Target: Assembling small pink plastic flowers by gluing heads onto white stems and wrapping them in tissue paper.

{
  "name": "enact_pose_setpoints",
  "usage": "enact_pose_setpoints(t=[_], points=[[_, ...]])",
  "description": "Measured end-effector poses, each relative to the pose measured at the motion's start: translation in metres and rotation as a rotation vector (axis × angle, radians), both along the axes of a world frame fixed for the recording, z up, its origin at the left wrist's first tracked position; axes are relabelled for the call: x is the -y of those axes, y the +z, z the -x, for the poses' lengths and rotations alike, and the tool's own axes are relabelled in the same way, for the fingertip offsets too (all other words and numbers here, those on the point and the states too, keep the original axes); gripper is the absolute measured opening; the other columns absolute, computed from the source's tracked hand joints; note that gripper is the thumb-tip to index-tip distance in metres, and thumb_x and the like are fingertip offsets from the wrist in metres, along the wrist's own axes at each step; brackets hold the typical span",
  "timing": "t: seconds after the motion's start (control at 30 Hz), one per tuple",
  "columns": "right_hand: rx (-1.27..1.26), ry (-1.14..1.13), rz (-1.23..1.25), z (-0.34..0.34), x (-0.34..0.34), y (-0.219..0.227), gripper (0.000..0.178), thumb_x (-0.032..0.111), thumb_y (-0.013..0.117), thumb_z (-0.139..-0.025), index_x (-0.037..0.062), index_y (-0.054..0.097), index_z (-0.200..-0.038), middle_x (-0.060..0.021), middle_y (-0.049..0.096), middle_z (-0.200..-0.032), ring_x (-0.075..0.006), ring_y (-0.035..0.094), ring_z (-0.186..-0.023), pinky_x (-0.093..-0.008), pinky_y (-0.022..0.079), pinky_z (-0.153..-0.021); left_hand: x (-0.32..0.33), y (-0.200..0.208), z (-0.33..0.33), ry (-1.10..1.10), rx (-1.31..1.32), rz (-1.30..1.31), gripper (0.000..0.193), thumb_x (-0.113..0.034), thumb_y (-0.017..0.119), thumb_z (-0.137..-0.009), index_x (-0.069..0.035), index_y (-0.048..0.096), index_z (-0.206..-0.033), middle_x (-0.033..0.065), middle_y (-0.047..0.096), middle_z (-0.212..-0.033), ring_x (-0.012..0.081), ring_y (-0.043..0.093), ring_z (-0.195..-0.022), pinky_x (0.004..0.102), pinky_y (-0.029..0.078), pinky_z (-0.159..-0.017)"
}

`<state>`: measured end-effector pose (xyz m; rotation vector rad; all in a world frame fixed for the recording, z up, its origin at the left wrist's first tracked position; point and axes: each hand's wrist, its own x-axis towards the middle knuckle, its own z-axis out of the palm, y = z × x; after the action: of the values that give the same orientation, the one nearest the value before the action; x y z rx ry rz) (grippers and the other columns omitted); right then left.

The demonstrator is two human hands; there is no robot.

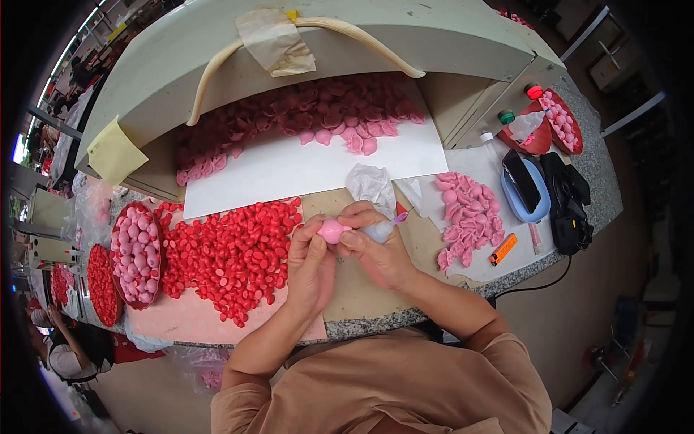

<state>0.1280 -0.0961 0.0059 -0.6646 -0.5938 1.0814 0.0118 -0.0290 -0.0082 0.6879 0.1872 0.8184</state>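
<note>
Between my two hands, over the middle of the table, is a small round pink plastic piece (333, 231). My left hand (311, 264) pinches its left side between thumb and fingers. The thumb and fingers of my right hand (377, 254) are closed on its right side. Tucked in that same hand is a small translucent squeeze bottle (379, 231) with a purple tip pointing up and right. Many small red plastic pieces (238, 253) lie heaped left of my hands. To the right, a pile of pink shell-like pieces (470, 217) rests on white paper.
Ahead stands a grey-green box-like housing (347, 47), with pink pieces (311, 105) on a white board (311, 170) inside. A red basket (116, 289) of pink balls sits left. On the right are an orange tool (503, 249), a blue container (536, 206) and a black bag (571, 202).
</note>
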Motion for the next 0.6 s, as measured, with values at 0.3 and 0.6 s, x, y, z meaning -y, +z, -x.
enact_pose_setpoints(t=[0.3, 0.6], points=[[0.246, -0.078, 0.077, -0.006, -0.003, 0.005, 0.022, 0.002, 0.062, -0.084, 0.004, 0.061, -0.106, -0.0057, 0.048, -0.11, -0.0154, 0.053, -0.091, -0.0275, 0.047, -0.072, -0.004, 0.0, 0.0, 0.038, -0.012, -0.034, 0.019, -0.013, 0.053, -0.092, -0.013, 0.059, -0.111, 0.004, 0.049, -0.121, 0.0182, 0.049, -0.105, 0.0333, 0.044, -0.084], [0.781, -0.211, 0.098, -0.012, 0.002, 0.018, 0.035, 0.007, 0.072, -0.076, 0.0034, 0.062, -0.109, -0.0058, 0.052, -0.107, -0.0149, 0.053, -0.095, -0.0254, 0.045, -0.079, -0.006, 0.001, 0.001, 0.171, -0.145, -0.295, 0.018, -0.008, 0.059, -0.088, -0.006, 0.06, -0.106, 0.007, 0.05, -0.117, 0.017, 0.047, -0.11, 0.0314, 0.037, -0.096]])
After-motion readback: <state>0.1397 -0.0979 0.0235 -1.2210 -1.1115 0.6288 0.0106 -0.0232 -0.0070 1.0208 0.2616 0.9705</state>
